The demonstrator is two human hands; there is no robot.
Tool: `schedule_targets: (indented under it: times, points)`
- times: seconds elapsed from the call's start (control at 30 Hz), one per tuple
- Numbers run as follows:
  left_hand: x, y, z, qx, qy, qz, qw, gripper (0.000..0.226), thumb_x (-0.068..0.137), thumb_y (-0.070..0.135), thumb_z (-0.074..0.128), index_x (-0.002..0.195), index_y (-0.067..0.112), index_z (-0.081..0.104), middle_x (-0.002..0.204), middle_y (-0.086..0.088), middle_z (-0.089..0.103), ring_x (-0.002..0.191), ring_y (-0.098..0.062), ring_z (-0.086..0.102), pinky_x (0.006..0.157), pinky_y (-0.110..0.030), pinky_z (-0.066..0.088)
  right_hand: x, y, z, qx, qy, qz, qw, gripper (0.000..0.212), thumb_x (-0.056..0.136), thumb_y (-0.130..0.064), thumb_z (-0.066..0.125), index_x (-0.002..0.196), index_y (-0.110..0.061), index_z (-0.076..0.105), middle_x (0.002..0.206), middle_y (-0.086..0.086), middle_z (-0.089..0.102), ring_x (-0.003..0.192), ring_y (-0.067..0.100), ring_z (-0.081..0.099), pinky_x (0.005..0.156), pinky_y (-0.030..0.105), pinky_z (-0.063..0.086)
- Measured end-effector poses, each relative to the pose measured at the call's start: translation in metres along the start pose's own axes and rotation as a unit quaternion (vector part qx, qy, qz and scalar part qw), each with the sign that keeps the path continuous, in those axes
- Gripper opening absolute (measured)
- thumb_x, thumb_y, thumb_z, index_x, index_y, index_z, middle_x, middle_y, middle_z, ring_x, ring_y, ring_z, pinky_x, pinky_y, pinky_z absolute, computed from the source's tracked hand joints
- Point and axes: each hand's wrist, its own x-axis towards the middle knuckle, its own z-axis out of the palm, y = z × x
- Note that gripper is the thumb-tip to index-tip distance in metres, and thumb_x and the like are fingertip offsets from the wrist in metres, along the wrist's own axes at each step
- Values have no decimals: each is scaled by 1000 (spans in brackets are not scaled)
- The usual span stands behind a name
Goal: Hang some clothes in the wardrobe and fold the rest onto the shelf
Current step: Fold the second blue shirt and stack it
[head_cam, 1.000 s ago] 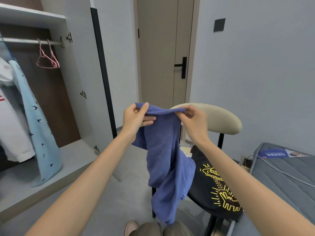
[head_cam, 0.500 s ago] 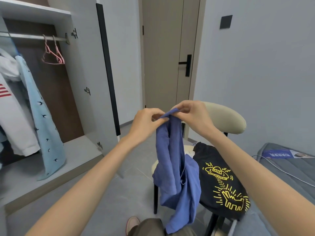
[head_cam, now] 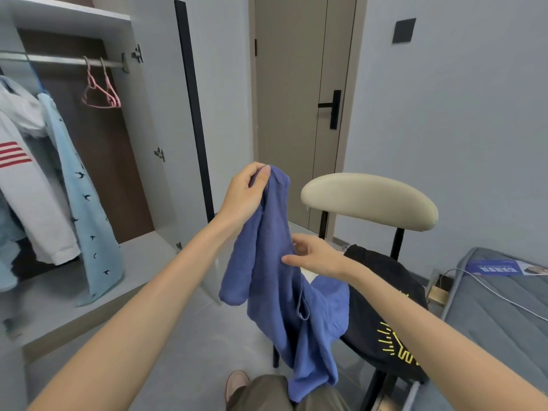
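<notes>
A blue garment (head_cam: pixel 281 295) hangs in front of me, gathered at its top edge. My left hand (head_cam: pixel 246 194) pinches that top edge and holds the cloth up. My right hand (head_cam: pixel 314 255) is lower, at the garment's right side, fingers relaxed and touching the fabric about halfway down. A black T-shirt with a yellow print (head_cam: pixel 382 315) lies draped on the chair seat. The open wardrobe (head_cam: pixel 89 161) is at the left, with its rail (head_cam: pixel 68 59) and a grey shelf (head_cam: pixel 59 295) at the bottom.
Pink hangers (head_cam: pixel 100 90) hang bare on the rail. A light blue bird-print garment (head_cam: pixel 80 197) and a white top (head_cam: pixel 26 179) hang further left. The beige-backed chair (head_cam: pixel 370 200) stands ahead, a grey mattress (head_cam: pixel 498 315) at the right, a closed door (head_cam: pixel 299 114) behind.
My right hand let go of the garment's top edge and dropped down to its side. My left hand now holds the gathered top alone, slightly further left.
</notes>
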Motion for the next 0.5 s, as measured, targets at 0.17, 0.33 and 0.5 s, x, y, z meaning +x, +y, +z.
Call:
schedule_targets:
  times: [0.17, 0.33, 0.5]
  points:
    - [7, -9, -24, -8, 87, -20, 996, 24, 101, 27, 41, 83, 27, 58, 76, 15, 58, 66, 8, 53, 63, -6, 42, 10, 18, 12, -244, -57, 46, 967, 25, 89, -23, 58, 70, -14, 44, 64, 1, 46, 60, 17, 42, 56, 30, 32]
    - [13, -23, -58, -6, 197, -47, 979, 20, 102, 23, 38, 94, 14, 54, 77, 10, 53, 68, 2, 49, 60, -6, 40, 19, 33, 5, -338, -49, 110, 934, 30, 90, -20, 49, 64, -21, 33, 68, -3, 41, 74, 24, 44, 62, 32, 34]
    - [12, -47, -99, -13, 295, -95, 951, 25, 102, 23, 37, 80, 21, 49, 72, 7, 42, 63, -3, 38, 57, -12, 34, 37, 16, -4, -322, 40, 121, 938, 27, 94, -22, 44, 68, -16, 42, 87, 9, 55, 81, 27, 51, 68, 32, 39]
